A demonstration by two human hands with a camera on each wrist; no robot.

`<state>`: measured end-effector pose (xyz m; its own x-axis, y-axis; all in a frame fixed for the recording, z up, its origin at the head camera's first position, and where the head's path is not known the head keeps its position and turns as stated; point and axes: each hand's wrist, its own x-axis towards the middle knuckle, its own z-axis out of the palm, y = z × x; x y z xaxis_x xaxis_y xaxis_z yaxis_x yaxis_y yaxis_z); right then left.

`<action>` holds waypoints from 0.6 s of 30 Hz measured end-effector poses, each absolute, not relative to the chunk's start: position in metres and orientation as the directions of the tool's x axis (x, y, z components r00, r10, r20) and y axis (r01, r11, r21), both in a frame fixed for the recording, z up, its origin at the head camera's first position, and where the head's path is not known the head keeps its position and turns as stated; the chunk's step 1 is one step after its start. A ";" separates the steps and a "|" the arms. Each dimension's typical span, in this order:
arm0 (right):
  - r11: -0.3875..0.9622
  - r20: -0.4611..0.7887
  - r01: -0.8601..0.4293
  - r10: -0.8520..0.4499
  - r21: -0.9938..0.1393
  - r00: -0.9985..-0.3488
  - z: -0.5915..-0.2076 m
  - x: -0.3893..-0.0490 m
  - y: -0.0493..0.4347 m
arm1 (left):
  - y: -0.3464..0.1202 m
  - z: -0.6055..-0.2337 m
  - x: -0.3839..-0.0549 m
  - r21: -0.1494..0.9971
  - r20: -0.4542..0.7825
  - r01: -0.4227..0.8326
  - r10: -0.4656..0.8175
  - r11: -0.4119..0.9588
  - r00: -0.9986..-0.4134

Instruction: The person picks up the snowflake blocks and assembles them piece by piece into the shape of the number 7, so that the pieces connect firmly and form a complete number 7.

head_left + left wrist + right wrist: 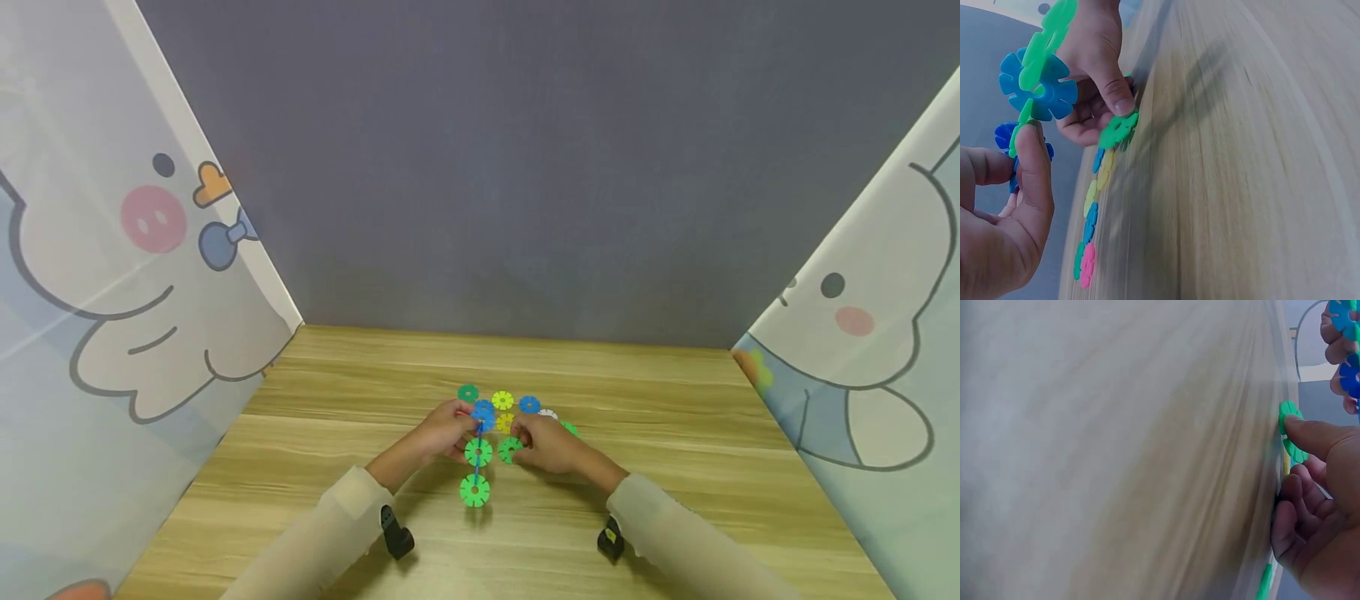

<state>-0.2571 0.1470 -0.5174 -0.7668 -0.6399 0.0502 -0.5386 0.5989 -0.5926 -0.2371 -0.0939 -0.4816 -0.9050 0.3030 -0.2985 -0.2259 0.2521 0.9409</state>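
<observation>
My left hand (447,427) pinches a raised chain of slotted plastic snowflake discs. In the head view its green discs (475,492) face me, with blue discs edge-on between them. The left wrist view shows a blue disc (1060,94) slotted crosswise into the green ones, above the left thumb. To the right, my right hand (551,443) pinches a single green snowflake disc (510,451) low over the table. Its thumb lies on the disc's face in the right wrist view, where the green disc (1290,415) is partly covered.
Loose discs lie just beyond the hands on the wooden table (337,383): dark green (468,392), yellow-green (502,401), blue (529,404), yellow (504,422) and white (549,414). A pink disc (1087,257) lies among them. A grey panel (480,183) stands behind, with printed panels on both sides.
</observation>
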 end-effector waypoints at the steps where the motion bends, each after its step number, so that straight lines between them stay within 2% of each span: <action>1: 0.597 0.049 -0.533 -0.637 -0.600 -0.769 -0.517 -0.257 0.148 | -0.094 -0.481 -0.237 0.941 -0.299 -0.228 0.302 0.250 -0.905; 6: 0.580 0.037 -0.504 -0.631 -0.640 -0.774 -0.514 -0.258 0.153 | -0.093 -0.481 -0.236 0.942 -0.298 -0.226 0.307 0.249 -0.904; 12: 0.587 0.066 -0.543 -0.640 -0.601 -0.765 -0.511 -0.259 0.157 | -0.094 -0.481 -0.237 0.944 -0.294 -0.221 0.320 0.246 -0.901; 18: 0.598 0.111 -0.529 -0.593 -0.602 -0.797 -0.504 -0.258 0.159 | -0.094 -0.480 -0.238 0.943 -0.297 -0.220 0.340 0.249 -0.892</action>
<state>-0.2575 0.1590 -0.5043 -0.7974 -0.5932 0.1108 -0.5288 0.5984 -0.6019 -0.2377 -0.0937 -0.4804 -0.8923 0.3398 -0.2971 -0.2195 0.2485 0.9434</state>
